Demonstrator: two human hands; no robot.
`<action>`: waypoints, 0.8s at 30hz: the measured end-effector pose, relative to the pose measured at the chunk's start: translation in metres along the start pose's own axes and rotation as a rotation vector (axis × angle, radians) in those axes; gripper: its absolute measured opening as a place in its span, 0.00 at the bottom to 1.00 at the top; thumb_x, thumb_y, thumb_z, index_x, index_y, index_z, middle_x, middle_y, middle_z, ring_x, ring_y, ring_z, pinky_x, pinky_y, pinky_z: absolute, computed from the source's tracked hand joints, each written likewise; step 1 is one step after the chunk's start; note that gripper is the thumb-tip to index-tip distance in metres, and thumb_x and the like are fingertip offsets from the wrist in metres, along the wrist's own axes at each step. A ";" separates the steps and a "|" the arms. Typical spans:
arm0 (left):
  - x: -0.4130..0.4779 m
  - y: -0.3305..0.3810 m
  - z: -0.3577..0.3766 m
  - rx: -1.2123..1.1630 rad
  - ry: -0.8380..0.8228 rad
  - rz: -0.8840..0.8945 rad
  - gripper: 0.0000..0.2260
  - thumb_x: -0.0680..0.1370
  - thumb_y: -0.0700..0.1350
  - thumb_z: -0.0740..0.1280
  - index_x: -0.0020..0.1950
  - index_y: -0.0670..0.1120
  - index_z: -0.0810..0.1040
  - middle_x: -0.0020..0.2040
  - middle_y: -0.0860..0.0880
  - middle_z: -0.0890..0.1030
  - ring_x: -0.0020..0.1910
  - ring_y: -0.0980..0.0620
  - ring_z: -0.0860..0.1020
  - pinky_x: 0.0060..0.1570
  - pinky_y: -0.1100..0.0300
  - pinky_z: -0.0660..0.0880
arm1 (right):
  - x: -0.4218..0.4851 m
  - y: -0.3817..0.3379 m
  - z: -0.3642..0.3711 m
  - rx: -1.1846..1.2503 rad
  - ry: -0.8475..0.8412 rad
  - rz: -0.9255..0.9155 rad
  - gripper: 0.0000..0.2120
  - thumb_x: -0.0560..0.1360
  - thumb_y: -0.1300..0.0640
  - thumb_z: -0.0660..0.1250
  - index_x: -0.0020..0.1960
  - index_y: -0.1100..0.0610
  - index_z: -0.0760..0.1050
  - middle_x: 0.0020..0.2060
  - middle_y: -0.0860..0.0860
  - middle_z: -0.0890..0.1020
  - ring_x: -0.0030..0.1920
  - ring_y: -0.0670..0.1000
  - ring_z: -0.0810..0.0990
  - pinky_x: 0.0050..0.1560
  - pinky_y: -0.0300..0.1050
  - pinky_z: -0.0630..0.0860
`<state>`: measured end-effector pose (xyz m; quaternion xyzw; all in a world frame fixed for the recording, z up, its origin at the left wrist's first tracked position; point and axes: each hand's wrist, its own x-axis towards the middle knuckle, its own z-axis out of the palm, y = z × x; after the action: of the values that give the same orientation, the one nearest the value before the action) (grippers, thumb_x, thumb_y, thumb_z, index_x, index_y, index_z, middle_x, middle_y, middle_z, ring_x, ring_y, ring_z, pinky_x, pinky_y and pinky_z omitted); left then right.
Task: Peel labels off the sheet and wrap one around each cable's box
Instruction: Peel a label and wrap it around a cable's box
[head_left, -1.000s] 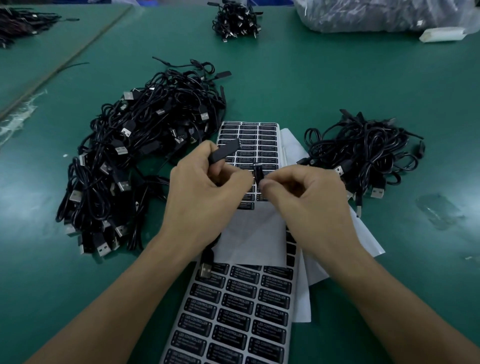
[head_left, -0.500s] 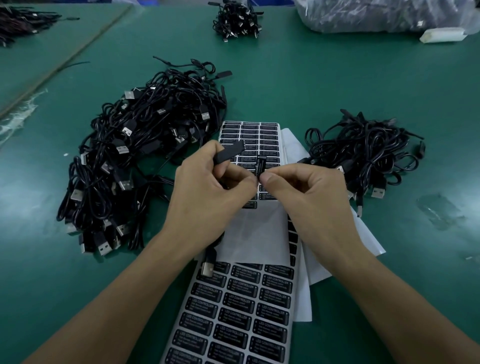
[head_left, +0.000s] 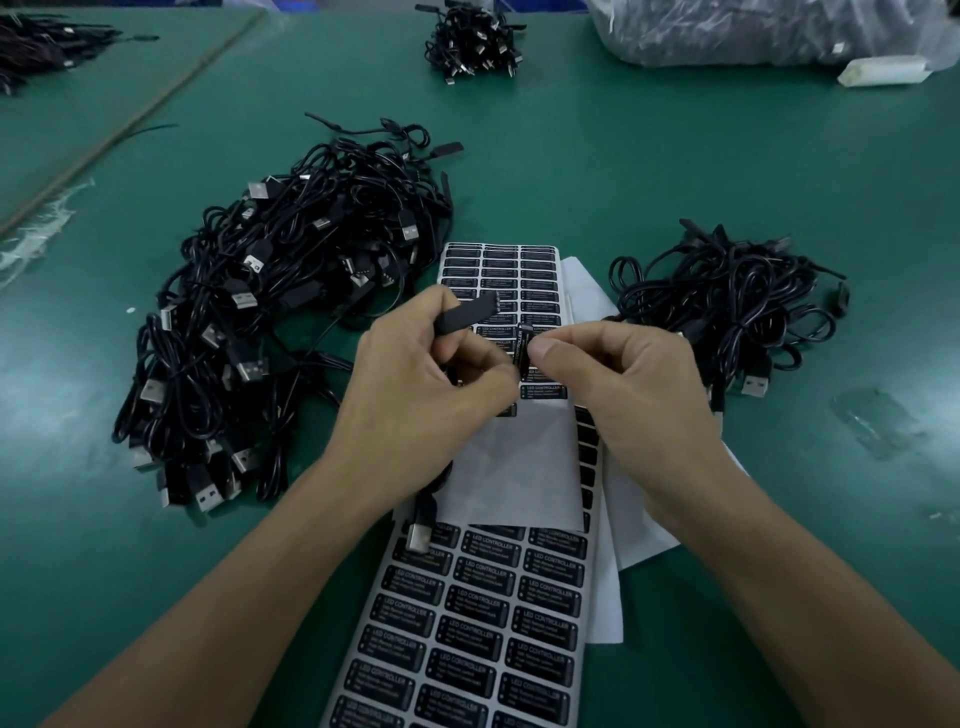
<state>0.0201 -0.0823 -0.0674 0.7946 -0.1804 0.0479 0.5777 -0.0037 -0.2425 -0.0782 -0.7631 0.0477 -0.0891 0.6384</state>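
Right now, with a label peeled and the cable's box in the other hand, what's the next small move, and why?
Probably bring the label across to the controller box and lay one end on its flat side. The right hand pinches the label clear of the label sheet, the left hand grips the box with its end sticking out, and a small gap separates them.

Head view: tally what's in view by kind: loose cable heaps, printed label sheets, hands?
Cable heaps: 4
Printed label sheets: 2
Hands: 2, left hand holding a box, right hand pinching a label
Total: 8
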 end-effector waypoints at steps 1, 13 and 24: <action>0.000 0.000 0.000 -0.002 -0.006 -0.001 0.17 0.69 0.40 0.71 0.36 0.50 0.62 0.34 0.50 0.84 0.34 0.56 0.78 0.41 0.56 0.76 | 0.000 -0.001 0.000 0.008 -0.005 0.003 0.05 0.73 0.53 0.74 0.39 0.49 0.85 0.40 0.62 0.82 0.37 0.49 0.77 0.38 0.39 0.76; -0.002 -0.003 0.003 -0.002 0.035 -0.002 0.12 0.77 0.59 0.62 0.40 0.53 0.73 0.36 0.53 0.82 0.39 0.45 0.81 0.40 0.53 0.77 | 0.000 -0.005 0.002 0.102 0.084 -0.031 0.12 0.76 0.58 0.71 0.34 0.51 0.82 0.25 0.49 0.73 0.28 0.43 0.68 0.31 0.34 0.69; -0.001 -0.008 0.003 0.202 -0.021 0.093 0.10 0.81 0.51 0.57 0.42 0.51 0.73 0.32 0.48 0.76 0.29 0.51 0.71 0.32 0.43 0.71 | -0.008 -0.008 0.010 0.305 -0.013 -0.126 0.21 0.76 0.58 0.71 0.66 0.46 0.70 0.37 0.45 0.84 0.39 0.42 0.83 0.35 0.35 0.76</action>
<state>0.0218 -0.0832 -0.0759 0.8402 -0.2172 0.0840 0.4897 -0.0099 -0.2304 -0.0730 -0.6592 -0.0184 -0.1300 0.7404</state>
